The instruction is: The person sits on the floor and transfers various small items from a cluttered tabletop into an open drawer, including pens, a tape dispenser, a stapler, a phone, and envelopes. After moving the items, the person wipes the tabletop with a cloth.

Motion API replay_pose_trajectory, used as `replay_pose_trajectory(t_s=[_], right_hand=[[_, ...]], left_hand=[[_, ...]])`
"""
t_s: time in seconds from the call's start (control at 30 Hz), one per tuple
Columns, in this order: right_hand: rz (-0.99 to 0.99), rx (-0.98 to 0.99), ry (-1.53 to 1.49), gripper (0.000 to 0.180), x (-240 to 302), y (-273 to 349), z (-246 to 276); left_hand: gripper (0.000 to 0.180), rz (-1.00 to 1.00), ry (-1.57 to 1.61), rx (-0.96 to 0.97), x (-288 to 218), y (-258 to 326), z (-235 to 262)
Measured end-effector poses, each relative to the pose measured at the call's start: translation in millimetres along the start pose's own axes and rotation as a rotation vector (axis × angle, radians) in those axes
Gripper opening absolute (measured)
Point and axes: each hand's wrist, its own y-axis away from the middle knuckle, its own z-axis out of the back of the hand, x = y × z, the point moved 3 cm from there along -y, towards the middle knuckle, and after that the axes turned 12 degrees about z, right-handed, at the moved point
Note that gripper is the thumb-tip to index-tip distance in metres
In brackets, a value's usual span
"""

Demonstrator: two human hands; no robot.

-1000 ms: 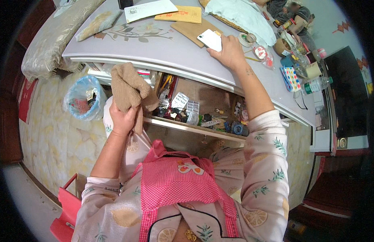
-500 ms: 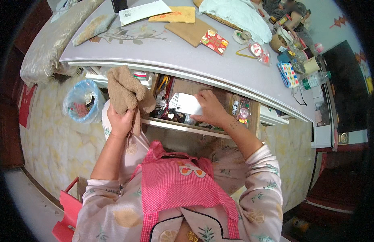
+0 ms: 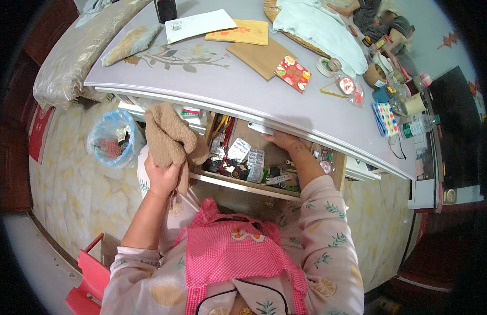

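My left hand (image 3: pixel 163 180) is closed around a fuzzy brown cloth (image 3: pixel 170 137), which is bunched up beside the left end of the open drawer (image 3: pixel 243 188). Deep in that drawer, partly under the tabletop edge, my right hand (image 3: pixel 283 140) grips a flat white rectangular item (image 3: pixel 260 127); the far part of it is hidden. Nearer the drawer front lie a white printed packet (image 3: pixel 239 149), a silver blister pack of pills (image 3: pixel 255 157) and a small clear bag (image 3: pixel 255 174). Dark cords and small items fill the left corner, with yellow and red sticks (image 3: pixel 226 126) behind them.
Envelopes (image 3: pixel 201 25), a red patterned card (image 3: pixel 293 74) and a tape roll (image 3: pixel 327 65) lie on the table (image 3: pixel 165 79). A bottle (image 3: pixel 419 126) stands at its right. A lined bin (image 3: pixel 113 139) and red chair (image 3: pixel 88 278) are at left. Another person (image 3: pixel 382 26) sits beyond.
My right hand has carried the white item toward the back of the drawer, uncovering the packet and blister pack. The left hand still holds the cloth. The view has shifted slightly.
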Motion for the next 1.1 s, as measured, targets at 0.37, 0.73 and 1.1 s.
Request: replay_pose_trajectory(t_s=[0.37, 0.73, 1.1], right_hand=[[-0.217, -0.122, -0.322, 0.061, 5.2, -3.4, 27.3], [0.721, -0.383, -0.035, 0.026, 98.0, 42.0, 63.1], [0.001, -0.869, 0.191, 0.049, 25.1, -2.6, 173.9]], left_hand=[[0.041, 0.043, 0.026, -0.006, -0.1, 0.1, 4.4], [0.039, 0.0, 0.034, 0.007, -4.7, 0.3, -1.4], [0.036, -0.03, 0.025, 0.008, -4.8, 0.1, -5.0]])
